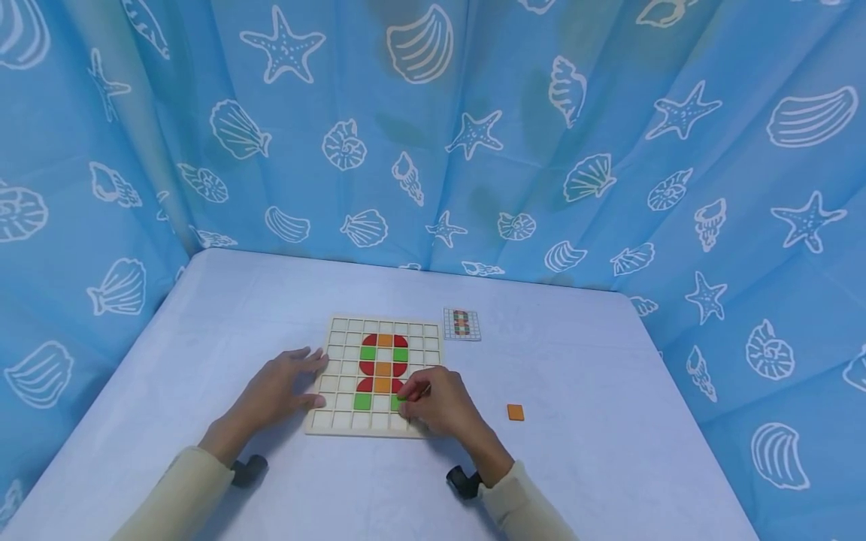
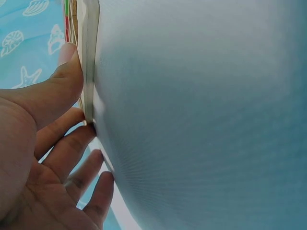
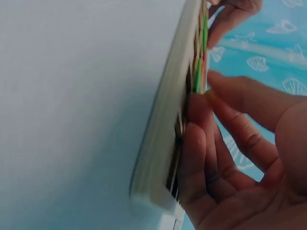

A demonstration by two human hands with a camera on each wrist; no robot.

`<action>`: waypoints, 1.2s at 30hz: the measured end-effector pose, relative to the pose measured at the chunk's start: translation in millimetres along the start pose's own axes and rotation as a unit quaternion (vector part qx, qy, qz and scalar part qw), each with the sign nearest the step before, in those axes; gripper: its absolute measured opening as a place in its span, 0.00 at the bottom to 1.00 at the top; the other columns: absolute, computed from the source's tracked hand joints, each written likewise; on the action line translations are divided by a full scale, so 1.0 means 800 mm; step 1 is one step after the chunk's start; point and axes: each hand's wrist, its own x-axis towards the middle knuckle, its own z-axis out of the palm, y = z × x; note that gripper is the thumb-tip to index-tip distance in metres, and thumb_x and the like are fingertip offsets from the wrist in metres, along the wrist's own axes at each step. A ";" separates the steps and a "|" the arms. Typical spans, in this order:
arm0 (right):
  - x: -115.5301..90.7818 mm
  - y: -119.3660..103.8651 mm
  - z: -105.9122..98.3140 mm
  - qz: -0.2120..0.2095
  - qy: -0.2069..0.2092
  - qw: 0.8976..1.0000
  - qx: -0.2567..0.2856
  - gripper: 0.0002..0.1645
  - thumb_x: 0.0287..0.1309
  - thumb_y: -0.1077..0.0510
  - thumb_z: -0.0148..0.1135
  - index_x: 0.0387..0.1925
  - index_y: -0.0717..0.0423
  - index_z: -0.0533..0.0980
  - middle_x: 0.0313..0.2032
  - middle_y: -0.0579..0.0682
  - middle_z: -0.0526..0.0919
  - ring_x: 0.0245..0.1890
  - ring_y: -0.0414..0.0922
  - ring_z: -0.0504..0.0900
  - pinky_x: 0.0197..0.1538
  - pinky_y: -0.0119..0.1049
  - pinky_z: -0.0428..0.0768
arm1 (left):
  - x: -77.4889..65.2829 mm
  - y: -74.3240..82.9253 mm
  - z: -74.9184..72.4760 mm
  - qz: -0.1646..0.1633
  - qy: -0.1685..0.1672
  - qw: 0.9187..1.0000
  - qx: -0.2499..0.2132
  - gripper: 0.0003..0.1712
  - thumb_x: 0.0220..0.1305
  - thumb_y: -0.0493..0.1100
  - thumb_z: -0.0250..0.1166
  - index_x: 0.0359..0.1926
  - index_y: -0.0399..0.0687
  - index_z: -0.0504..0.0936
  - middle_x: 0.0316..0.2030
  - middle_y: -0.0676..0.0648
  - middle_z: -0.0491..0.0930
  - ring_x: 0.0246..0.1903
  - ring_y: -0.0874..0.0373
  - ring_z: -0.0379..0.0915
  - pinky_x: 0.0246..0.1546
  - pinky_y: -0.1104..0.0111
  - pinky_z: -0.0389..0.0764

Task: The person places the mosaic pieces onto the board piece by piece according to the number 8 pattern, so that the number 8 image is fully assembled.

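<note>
A square pale wooden grid board (image 1: 321, 422) lies on the table, with red, orange and green tiles forming a pattern down its middle. My left hand (image 1: 277, 391) steadies the board's left edge, its fingers extended and its thumb against the frame; in the left wrist view, the thumb (image 2: 53, 84) lies along the edge. My right hand (image 1: 440, 402) is over the lower right part, thumb and fingertips pinching a green tile (image 1: 395, 403) at its cell. That green tile (image 3: 197, 74) shows beside the fingertips in the right wrist view; the fingers partly hide it.
A small pattern card (image 1: 462, 324) with a grid picture lies beyond the board's right corner. A loose orange tile (image 1: 516, 412) lies on the white-covered table (image 1: 595, 451), right of my right hand. A blue shell-print curtain (image 1: 433, 135) hangs behind the table.
</note>
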 end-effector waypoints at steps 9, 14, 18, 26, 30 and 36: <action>-0.013 0.025 -0.035 -0.003 0.042 0.998 0.054 0.05 0.64 0.55 0.76 0.41 0.42 0.89 0.34 0.43 0.86 0.33 0.45 0.81 0.36 0.29 0.82 | 0.002 -0.001 -0.001 0.011 0.005 1.000 0.009 0.47 0.56 0.47 0.83 0.74 0.44 0.74 0.75 0.37 0.72 0.76 0.30 0.63 0.73 0.36 0.70; -0.022 0.038 -0.054 0.016 0.068 0.995 0.065 0.07 0.63 0.56 0.77 0.43 0.45 0.89 0.36 0.45 0.86 0.33 0.46 0.80 0.34 0.30 0.82 | 0.003 0.000 -0.001 0.008 0.001 1.000 0.010 0.47 0.56 0.47 0.83 0.75 0.44 0.74 0.75 0.37 0.72 0.76 0.30 0.63 0.73 0.36 0.70; -0.032 0.048 -0.064 0.037 0.082 0.994 0.069 0.09 0.61 0.58 0.78 0.42 0.44 0.88 0.36 0.45 0.86 0.34 0.46 0.81 0.35 0.30 0.84 | 0.002 0.002 0.000 0.003 -0.001 1.000 0.009 0.47 0.56 0.47 0.83 0.75 0.44 0.74 0.76 0.36 0.71 0.76 0.30 0.63 0.73 0.36 0.70; -0.047 0.068 -0.073 0.067 0.075 0.992 0.078 0.13 0.57 0.61 0.79 0.43 0.46 0.88 0.36 0.47 0.87 0.32 0.46 0.81 0.34 0.31 0.84 | 0.001 0.002 0.001 0.000 -0.001 1.000 0.006 0.47 0.56 0.47 0.83 0.75 0.44 0.74 0.75 0.36 0.72 0.77 0.30 0.63 0.73 0.36 0.71; -0.054 0.073 -0.075 0.092 0.065 0.992 0.063 0.14 0.53 0.63 0.82 0.41 0.45 0.89 0.36 0.46 0.87 0.32 0.46 0.80 0.33 0.33 0.82 | 0.000 0.001 0.002 -0.002 -0.003 1.000 0.004 0.47 0.56 0.47 0.82 0.75 0.45 0.74 0.76 0.37 0.71 0.77 0.31 0.62 0.73 0.36 0.70; -0.063 0.077 -0.074 0.101 0.043 0.994 0.027 0.14 0.50 0.60 0.85 0.39 0.45 0.89 0.33 0.46 0.85 0.29 0.46 0.78 0.30 0.33 0.78 | 0.001 0.000 0.003 -0.004 -0.003 1.000 0.002 0.47 0.56 0.47 0.83 0.75 0.45 0.75 0.76 0.37 0.71 0.77 0.30 0.62 0.72 0.36 0.71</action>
